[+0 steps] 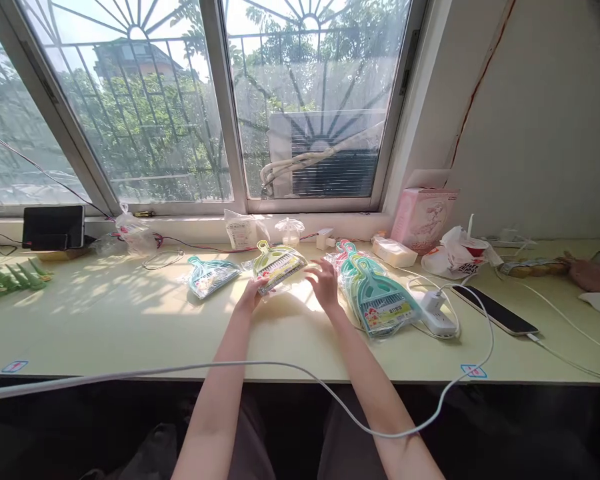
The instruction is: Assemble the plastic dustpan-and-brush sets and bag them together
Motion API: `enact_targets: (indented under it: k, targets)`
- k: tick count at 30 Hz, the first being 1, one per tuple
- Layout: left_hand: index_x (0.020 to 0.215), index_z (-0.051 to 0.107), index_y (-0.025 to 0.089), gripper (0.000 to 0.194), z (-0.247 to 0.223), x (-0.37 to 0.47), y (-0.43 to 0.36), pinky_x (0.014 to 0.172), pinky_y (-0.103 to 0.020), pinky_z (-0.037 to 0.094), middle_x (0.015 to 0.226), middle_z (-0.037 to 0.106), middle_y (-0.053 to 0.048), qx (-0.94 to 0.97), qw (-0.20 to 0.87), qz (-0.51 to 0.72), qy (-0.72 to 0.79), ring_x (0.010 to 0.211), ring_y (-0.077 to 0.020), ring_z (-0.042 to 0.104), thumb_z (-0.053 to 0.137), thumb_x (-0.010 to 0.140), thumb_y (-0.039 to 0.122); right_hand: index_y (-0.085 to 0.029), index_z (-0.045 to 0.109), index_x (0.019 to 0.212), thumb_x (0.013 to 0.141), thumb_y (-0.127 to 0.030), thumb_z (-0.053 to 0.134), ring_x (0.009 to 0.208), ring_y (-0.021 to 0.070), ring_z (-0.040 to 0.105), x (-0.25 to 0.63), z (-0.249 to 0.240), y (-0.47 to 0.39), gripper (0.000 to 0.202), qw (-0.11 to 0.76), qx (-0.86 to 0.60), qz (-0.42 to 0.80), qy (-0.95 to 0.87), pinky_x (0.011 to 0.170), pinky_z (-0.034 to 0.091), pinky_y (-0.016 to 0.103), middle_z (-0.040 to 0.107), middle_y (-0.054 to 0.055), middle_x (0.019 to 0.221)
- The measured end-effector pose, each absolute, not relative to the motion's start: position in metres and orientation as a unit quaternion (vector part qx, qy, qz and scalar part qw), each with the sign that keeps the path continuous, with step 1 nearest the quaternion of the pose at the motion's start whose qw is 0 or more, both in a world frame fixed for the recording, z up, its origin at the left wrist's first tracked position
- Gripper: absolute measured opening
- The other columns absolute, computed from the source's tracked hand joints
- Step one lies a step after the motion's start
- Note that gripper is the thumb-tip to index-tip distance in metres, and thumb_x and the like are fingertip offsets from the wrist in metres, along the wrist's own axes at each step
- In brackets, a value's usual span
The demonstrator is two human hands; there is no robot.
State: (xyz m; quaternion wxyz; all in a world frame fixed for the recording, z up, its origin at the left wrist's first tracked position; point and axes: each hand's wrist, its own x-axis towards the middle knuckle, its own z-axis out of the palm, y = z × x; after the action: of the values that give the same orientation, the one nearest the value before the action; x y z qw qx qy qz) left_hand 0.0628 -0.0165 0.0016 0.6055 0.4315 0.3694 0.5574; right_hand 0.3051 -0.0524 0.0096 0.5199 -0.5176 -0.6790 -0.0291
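My left hand (251, 294) grips the lower left corner of a yellow dustpan-and-brush set (281, 268) in clear wrapping, tilted above the table. Close to the set's right edge is my right hand (324, 283), its fingers spread and apart from one another. To the left on the table lies a wrapped teal dustpan set (211, 276). Right of my right hand, a pile of wrapped dustpan sets (383, 300), mostly teal with a red handle at the back, overlaps on the table.
A white power strip (439, 323) and a black phone (495, 310) lie right of the pile. A white cable (285, 364) crosses before my forearms. Behind stand a pink box (423, 217) and plastic bags (134, 235). Another person's hand (587, 275) rests at far right.
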Motion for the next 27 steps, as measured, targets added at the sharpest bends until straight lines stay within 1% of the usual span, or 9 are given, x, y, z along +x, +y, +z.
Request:
enact_targets:
  k: [3,8,10,13,17,20,23,25,27]
  targets:
    - [0.107,0.062,0.01,0.038,0.003,0.064,-0.019,0.057,-0.023,0.056,0.091,0.073,-0.009,0.445,0.622,0.522,0.377,0.071,-0.0158,0.07,0.073,0.071,0.012,-0.027,0.077,0.077,0.082,-0.021,0.075,0.115,0.0276,0.06,0.315,0.005,-0.041,0.009,0.564,-0.498,0.016,-0.658,0.106,0.042,0.049,0.072,0.005,0.112]
    - [0.117,0.06,0.012,0.045,0.003,0.065,-0.024,0.058,-0.029,0.059,0.096,0.074,-0.012,0.491,0.643,0.413,0.418,0.071,-0.02,0.072,0.075,0.075,0.017,-0.024,0.074,0.068,0.078,-0.037,0.08,0.098,0.0252,0.064,0.324,-0.001,-0.03,0.017,0.61,-0.465,0.114,-0.631,0.098,0.044,0.046,0.07,0.006,0.097]
    - [0.118,0.06,0.013,0.045,0.003,0.066,-0.025,0.062,-0.029,0.061,0.096,0.074,-0.012,0.502,0.645,0.391,0.422,0.073,-0.0201,0.073,0.077,0.077,0.019,-0.023,0.074,0.071,0.078,-0.04,0.078,0.099,0.0257,0.062,0.323,-0.001,-0.029,0.019,0.613,-0.472,0.117,-0.623,0.098,0.043,0.046,0.068,0.007,0.097]
    - [0.113,0.062,0.011,0.041,0.004,0.071,-0.028,0.064,-0.03,0.061,0.094,0.073,-0.012,0.535,0.648,0.364,0.402,0.071,-0.0194,0.072,0.078,0.079,0.026,-0.022,0.073,0.075,0.082,-0.038,0.075,0.105,0.027,0.058,0.322,-0.002,-0.029,0.017,0.612,-0.493,0.104,-0.609,0.1,0.042,0.047,0.065,0.009,0.101]
    - [0.12,0.061,0.011,0.05,0.007,0.078,-0.031,0.066,-0.031,0.061,0.097,0.073,-0.013,0.576,0.653,0.337,0.358,0.074,-0.0203,0.072,0.08,0.079,0.033,-0.021,0.07,0.077,0.084,-0.036,0.071,0.112,0.0286,0.054,0.323,-0.005,-0.028,0.016,0.62,-0.523,0.086,-0.578,0.103,0.041,0.048,0.06,0.01,0.107]
    - [0.127,0.057,0.012,0.058,0.01,0.082,-0.034,0.069,-0.032,0.062,0.105,0.072,-0.014,0.592,0.645,0.344,0.339,0.081,-0.021,0.072,0.081,0.078,0.034,-0.021,0.067,0.078,0.085,-0.038,0.068,0.11,0.0266,0.056,0.323,-0.01,-0.026,0.019,0.629,-0.519,0.11,-0.568,0.099,0.046,0.044,0.057,0.01,0.11]
    - [0.128,0.056,0.012,0.061,0.013,0.083,-0.037,0.069,-0.032,0.061,0.105,0.071,-0.014,0.6,0.638,0.35,0.333,0.08,-0.0199,0.071,0.081,0.078,0.036,-0.021,0.065,0.079,0.086,-0.04,0.066,0.104,0.0249,0.059,0.321,-0.013,-0.026,0.02,0.627,-0.513,0.145,-0.568,0.093,0.051,0.04,0.06,0.01,0.106]
    - [0.128,0.057,0.011,0.062,0.015,0.084,-0.039,0.067,-0.031,0.06,0.104,0.071,-0.014,0.61,0.631,0.348,0.329,0.079,-0.0195,0.07,0.08,0.078,0.04,-0.021,0.067,0.091,0.083,-0.038,0.068,0.104,0.0248,0.061,0.321,-0.013,-0.026,0.019,0.629,-0.511,0.166,-0.561,0.091,0.052,0.039,0.064,0.01,0.107]
    - [0.133,0.055,0.011,0.069,0.019,0.084,-0.041,0.065,-0.03,0.059,0.106,0.071,-0.016,0.625,0.617,0.343,0.333,0.079,-0.0205,0.07,0.079,0.078,0.045,-0.02,0.067,0.112,0.077,-0.036,0.073,0.104,0.0248,0.063,0.323,-0.013,-0.026,0.039,0.632,-0.515,0.209,-0.539,0.088,0.054,0.037,0.068,0.009,0.11]
